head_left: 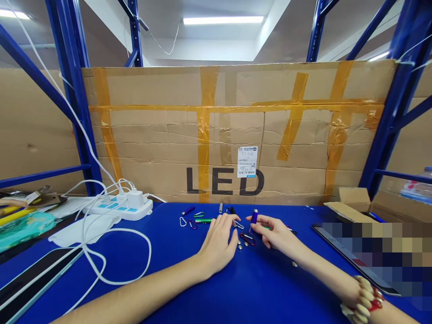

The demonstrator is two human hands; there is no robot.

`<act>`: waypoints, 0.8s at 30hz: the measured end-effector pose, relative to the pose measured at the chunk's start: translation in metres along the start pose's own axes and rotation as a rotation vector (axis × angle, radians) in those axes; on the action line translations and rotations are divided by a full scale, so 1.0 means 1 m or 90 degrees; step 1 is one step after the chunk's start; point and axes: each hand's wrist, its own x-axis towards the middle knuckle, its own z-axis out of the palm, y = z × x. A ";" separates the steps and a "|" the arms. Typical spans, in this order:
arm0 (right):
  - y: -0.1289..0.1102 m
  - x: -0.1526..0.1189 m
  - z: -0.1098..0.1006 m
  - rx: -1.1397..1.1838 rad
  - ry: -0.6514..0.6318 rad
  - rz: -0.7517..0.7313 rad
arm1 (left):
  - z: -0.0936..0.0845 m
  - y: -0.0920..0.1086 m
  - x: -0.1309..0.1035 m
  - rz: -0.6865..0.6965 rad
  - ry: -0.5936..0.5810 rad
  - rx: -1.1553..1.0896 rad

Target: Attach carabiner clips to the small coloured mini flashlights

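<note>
1. right hand [275, 231]: thumb and fingers closed on a purple tube [254, 217], held roughly upright over the blue worktop [236, 288], nearer its far edge than its near edge.
2. left hand [218, 240]: palm down, fingers bent over the small parts near the middle of the far edge; cannot tell whether it grips anything. a silver clip [239, 224] lies by its fingertips.
3. left of the left hand: green tube [202, 221], partly behind the fingers; a second purple tube [188, 210], lying flat; green carabiner [199, 214]; silver carabiner [182, 222]; purple carabiner [193, 224].
4. beyond the left hand, close to the far edge: grey cylinder [220, 208].
5. between the hands: dark red carabiner [248, 239], with small round silver pieces [240, 246] just beside it.
6. far left corner: white power strip [118, 207] with plugs; white cable [148, 252] looped toward the left edge.
7. far right corner: open cardboard box [347, 209]. dark tablet [354, 261] near the right edge, partly masked by blurred blocks.
</note>
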 end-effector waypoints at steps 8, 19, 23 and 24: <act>-0.007 -0.013 0.010 -0.078 -0.096 -0.166 | 0.001 -0.002 0.000 0.119 -0.066 0.082; 0.003 -0.011 0.000 -0.471 -0.035 -0.220 | 0.003 -0.006 0.000 -0.035 0.005 -0.082; 0.002 -0.013 0.002 -0.505 -0.030 -0.234 | 0.005 -0.009 -0.002 0.056 -0.012 -0.168; 0.000 -0.013 0.002 -0.505 -0.029 -0.235 | 0.005 -0.009 -0.002 0.073 -0.015 -0.175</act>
